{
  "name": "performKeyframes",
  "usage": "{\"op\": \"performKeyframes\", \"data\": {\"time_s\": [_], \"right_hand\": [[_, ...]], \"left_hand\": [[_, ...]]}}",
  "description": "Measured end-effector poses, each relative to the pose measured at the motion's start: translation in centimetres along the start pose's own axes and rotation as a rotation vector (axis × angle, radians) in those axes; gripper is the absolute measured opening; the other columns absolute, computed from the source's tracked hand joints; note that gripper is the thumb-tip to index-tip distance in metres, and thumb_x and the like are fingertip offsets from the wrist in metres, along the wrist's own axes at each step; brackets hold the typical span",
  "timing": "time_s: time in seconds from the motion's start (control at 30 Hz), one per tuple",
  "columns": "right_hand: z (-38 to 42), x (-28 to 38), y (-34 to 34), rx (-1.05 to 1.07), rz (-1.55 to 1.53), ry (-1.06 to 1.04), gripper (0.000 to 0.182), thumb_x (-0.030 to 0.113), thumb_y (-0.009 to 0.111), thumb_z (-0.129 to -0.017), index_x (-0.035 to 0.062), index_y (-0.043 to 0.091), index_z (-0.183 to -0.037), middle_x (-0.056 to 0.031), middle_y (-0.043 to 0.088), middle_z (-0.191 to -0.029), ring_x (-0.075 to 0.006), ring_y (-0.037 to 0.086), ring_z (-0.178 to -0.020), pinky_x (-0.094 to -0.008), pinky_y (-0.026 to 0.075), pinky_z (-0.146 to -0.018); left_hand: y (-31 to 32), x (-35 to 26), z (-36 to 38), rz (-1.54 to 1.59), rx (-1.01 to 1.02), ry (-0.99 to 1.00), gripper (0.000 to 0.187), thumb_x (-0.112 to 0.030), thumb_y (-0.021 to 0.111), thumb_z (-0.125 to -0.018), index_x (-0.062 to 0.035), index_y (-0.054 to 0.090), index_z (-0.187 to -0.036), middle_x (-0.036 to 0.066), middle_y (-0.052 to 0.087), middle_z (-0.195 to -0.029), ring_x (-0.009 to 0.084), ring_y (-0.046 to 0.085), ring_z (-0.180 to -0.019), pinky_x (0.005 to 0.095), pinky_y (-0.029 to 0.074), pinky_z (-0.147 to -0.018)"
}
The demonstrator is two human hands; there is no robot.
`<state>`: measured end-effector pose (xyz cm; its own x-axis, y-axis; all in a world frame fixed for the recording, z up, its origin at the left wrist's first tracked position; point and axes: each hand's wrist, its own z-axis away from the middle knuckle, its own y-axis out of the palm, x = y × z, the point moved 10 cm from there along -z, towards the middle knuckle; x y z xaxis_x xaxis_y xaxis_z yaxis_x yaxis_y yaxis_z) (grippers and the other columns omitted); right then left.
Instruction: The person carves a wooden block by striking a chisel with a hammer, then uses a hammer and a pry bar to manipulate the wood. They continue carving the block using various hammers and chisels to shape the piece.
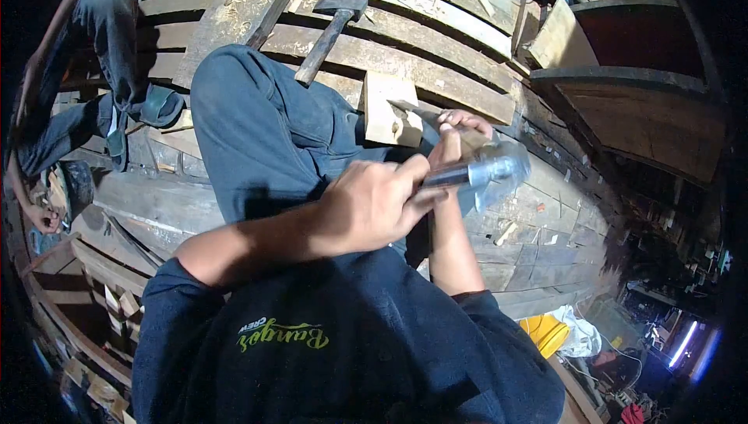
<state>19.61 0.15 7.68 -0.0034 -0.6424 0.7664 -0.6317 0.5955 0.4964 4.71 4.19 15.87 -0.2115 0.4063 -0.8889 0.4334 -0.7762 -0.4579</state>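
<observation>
The block (381, 116) is pale, squared wood with flat faces and a rough cut hollow in its side; it lies just beyond the knees, at the near edge of the slats (467, 97). A slim grey chisel (418, 111) slants down to it from the right hand (461, 132), whose fingers are wrapped about the tool. The left hand (374, 202) is closed firmly round the hammer (502, 168), a shiny metal tool that crosses in front of the right forearm.

The slats are rough, worn boards with dark gaps, strewn with curled shavings (241, 3) and thin splinters. An axe (340, 5) rests there, its dull, dark head broad and blocky, its handle straight. Faded blue jeans (241, 112) cover the bent legs; the dark shirt (351, 377) bears yellow lettering.

Greyish planks (545, 210) make up the floor, dotted with chips. Wooden shelving (639, 112) stands to the right, and a yellow item (549, 334) lies beside a crumpled white bag (580, 334). Another person (109, 26), also in jeans, is at the far left, cut off by the frame.

Blur smears the hammer's head, the grip hides most of the chisel's handle, and the lower right clutter is too dark to sort out.
</observation>
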Motion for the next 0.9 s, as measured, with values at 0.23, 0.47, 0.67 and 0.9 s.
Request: {"op": "performKeyframes", "data": {"time_s": [0.23,0.47,0.67,0.9], "right_hand": [[-0.2,0.1,1.2,0.065,0.186,0.091,0.030,-0.004,0.056,-0.083,0.0054,0.038,-0.105,-0.0100,0.052,-0.096,-0.0176,0.053,-0.091,-0.0337,0.045,-0.086],[0.4,1.3,2.0,0.315,0.366,0.069,0.033,0.005,0.070,-0.076,0.0030,0.049,-0.102,-0.0097,0.058,-0.096,-0.0195,0.057,-0.090,-0.0341,0.045,-0.088],[-0.7,2.0,5.2,0.677,0.572,0.083,0.026,0.009,0.080,-0.067,0.0024,0.062,-0.086,-0.0117,0.069,-0.087,-0.0227,0.067,-0.084,-0.0321,0.053,-0.078],[3.2,-0.2,4.1,0.227,0.483,-0.069,0.030,0.007,0.079,-0.068,0.0049,0.056,-0.086,-0.0103,0.062,-0.084,-0.0212,0.062,-0.079,-0.0322,0.051,-0.076]], "left_hand": [[-0.6,-4.6,2.1,0.010,0.087,0.379,0.032,-0.030,0.070,-0.082,-0.0047,0.051,-0.087,0.012,0.058,-0.065,0.0302,0.062,-0.057,0.0385,0.047,-0.047],[-0.6,0.9,3.4,0.241,0.022,0.054,0.027,-0.024,0.067,-0.086,-0.0017,0.054,-0.094,0.018,0.060,-0.069,0.0325,0.064,-0.059,0.0380,0.048,-0.051],[-0.5,2.1,5.6,0.235,0.066,-0.026,0.025,-0.020,0.061,-0.090,0.0024,0.054,-0.100,0.019,0.060,-0.069,0.0322,0.064,-0.060,0.0364,0.049,-0.055],[-1.7,1.4,6.4,0.208,0.029,0.012,0.024,-0.020,0.058,-0.093,0.0043,0.055,-0.097,0.019,0.061,-0.073,0.0300,0.067,-0.066,0.0346,0.050,-0.058]]}}
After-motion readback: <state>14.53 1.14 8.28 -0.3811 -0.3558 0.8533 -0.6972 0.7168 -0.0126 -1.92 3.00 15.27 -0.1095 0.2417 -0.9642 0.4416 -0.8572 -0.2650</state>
